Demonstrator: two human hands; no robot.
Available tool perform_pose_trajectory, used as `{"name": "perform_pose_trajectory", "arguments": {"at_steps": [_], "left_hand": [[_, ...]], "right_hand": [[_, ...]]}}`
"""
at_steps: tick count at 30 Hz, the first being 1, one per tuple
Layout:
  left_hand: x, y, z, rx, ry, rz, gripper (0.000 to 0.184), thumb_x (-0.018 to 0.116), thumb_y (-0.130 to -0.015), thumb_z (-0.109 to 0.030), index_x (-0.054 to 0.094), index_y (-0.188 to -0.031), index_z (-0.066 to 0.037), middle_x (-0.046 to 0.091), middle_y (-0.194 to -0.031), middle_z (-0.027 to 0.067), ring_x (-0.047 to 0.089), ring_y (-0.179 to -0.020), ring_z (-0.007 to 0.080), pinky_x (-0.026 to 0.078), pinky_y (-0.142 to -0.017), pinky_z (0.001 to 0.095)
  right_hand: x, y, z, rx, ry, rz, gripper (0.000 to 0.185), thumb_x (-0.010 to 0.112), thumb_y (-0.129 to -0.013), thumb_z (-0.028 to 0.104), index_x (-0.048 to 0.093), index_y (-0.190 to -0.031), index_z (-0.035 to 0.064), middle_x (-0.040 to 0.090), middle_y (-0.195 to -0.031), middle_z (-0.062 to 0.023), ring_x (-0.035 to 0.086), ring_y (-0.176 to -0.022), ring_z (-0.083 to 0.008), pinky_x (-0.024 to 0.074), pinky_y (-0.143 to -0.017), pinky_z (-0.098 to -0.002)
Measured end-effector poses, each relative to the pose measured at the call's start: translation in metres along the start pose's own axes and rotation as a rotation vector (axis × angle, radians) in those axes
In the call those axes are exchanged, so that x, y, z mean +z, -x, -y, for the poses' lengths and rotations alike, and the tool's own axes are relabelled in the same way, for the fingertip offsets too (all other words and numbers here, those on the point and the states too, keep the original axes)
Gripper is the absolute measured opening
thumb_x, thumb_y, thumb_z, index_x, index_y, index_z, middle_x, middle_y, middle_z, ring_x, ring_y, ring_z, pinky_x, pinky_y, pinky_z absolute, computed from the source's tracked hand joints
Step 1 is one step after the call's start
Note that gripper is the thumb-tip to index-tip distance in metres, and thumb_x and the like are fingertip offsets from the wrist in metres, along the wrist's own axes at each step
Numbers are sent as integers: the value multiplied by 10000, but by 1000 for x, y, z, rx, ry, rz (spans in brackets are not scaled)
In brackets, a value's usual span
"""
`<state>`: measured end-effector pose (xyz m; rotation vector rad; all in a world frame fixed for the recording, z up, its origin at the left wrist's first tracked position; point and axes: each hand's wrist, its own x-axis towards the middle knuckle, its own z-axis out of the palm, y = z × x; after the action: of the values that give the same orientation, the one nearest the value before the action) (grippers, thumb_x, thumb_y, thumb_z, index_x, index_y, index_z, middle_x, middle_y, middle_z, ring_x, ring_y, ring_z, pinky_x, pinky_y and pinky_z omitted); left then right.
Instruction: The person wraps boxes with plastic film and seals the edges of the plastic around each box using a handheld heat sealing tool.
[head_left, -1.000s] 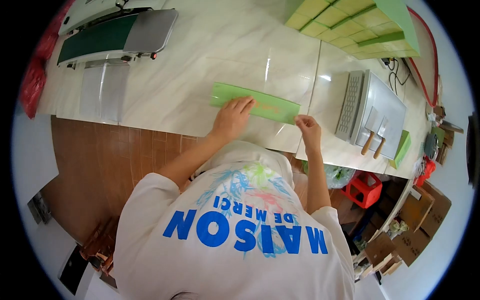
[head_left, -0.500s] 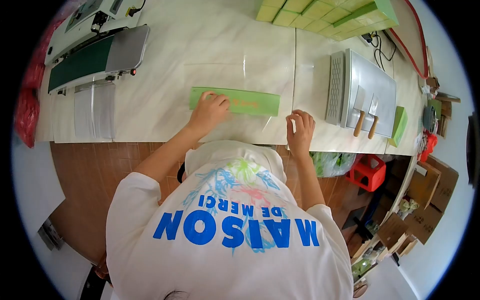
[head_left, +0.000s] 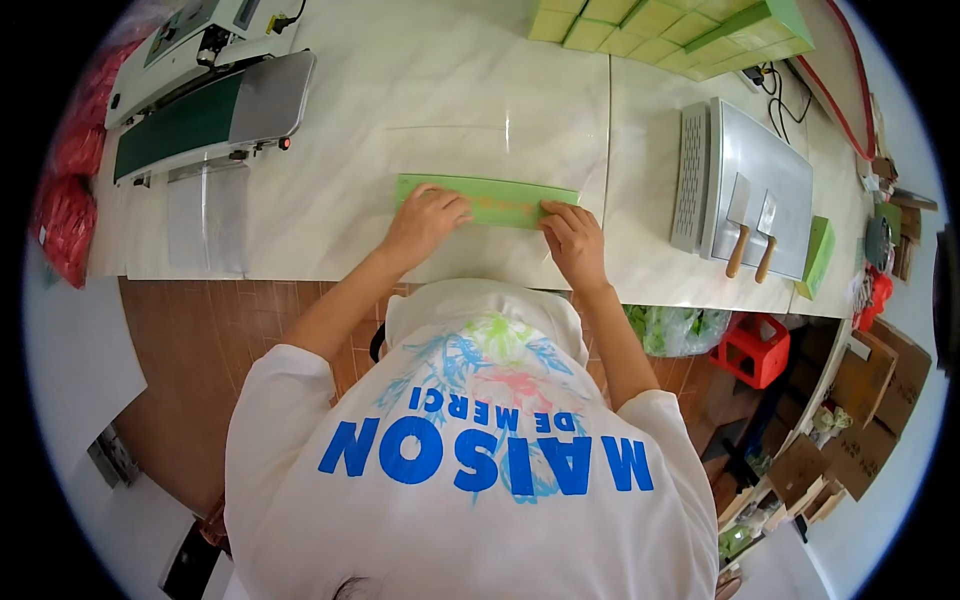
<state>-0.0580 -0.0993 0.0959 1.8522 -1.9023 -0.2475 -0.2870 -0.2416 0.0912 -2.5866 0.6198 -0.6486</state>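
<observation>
A long, narrow green box (head_left: 500,203) with faint orange lettering lies across the table in front of me. My left hand (head_left: 427,222) has its curled fingers on the box's left part, gripping it near the front edge. At the other end, my right hand (head_left: 574,238) pinches the right corner between thumb and fingers. The lettering shows between the two hands. What lies beneath my fingers is hidden.
A sealing machine with a green belt (head_left: 180,130) stands left, with clear plastic bags (head_left: 207,220) before it. Stacked green boxes (head_left: 660,30) stand at the back. On the right, a metal hot plate (head_left: 760,180) carries two wooden-handled scrapers (head_left: 738,240). A red stool (head_left: 752,350) is below.
My right hand has moved left and forward, from the bare table onto the box's right end. My left hand remains on the box's left part. The whole view has shifted slightly.
</observation>
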Motion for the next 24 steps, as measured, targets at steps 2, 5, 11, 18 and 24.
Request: {"name": "perform_pose_trajectory", "arguments": {"at_steps": [2, 5, 11, 18, 24], "left_hand": [[-13, 4, 3, -63, -4, -7, 192, 695, -809, -187, 639, -964, -89, 661, -987, 29, 609, -935, 219, 442, -896, 378], [-32, 15, 18, -130, -21, -39, 184, 693, -808, -187, 633, -948, -86, 655, -984, 30, 609, -927, 221, 437, -895, 383], [-40, 29, 35, -137, 7, -29, 149, 707, -787, -162, 645, -887, -71, 668, -932, 37, 622, -860, 234, 465, -847, 373], [-31, 29, 41, -116, -54, -71, 157, 718, -778, -182, 655, -868, -70, 682, -854, 43, 635, -782, 237, 494, -775, 357], [-37, 23, 43, -144, -27, -7, 151, 717, -771, -206, 644, -834, -89, 674, -847, 16, 636, -785, 223, 494, -752, 343]], "right_hand": [[-3, -5, 2, -4, -23, -15, 133, 709, -727, 13, 613, -813, 49, 679, -973, -37, 628, -892, -232, 500, -770, -357], [-3, -8, 1, 12, -60, -5, 127, 710, -724, 9, 617, -798, 51, 677, -958, -41, 625, -886, -235, 500, -769, -359], [-9, -8, 0, 58, -123, 23, 109, 722, -740, 18, 644, -814, 37, 688, -981, -65, 634, -865, -265, 515, -724, -357], [-57, 19, -22, 80, 22, 172, 155, 718, -730, 27, 626, -847, 69, 633, -895, -59, 589, -867, -266, 449, -740, -375], [-84, 13, -44, 357, 261, -26, 136, 698, -764, 25, 609, -860, 60, 627, -924, -86, 578, -896, -301, 435, -778, -406]]}}
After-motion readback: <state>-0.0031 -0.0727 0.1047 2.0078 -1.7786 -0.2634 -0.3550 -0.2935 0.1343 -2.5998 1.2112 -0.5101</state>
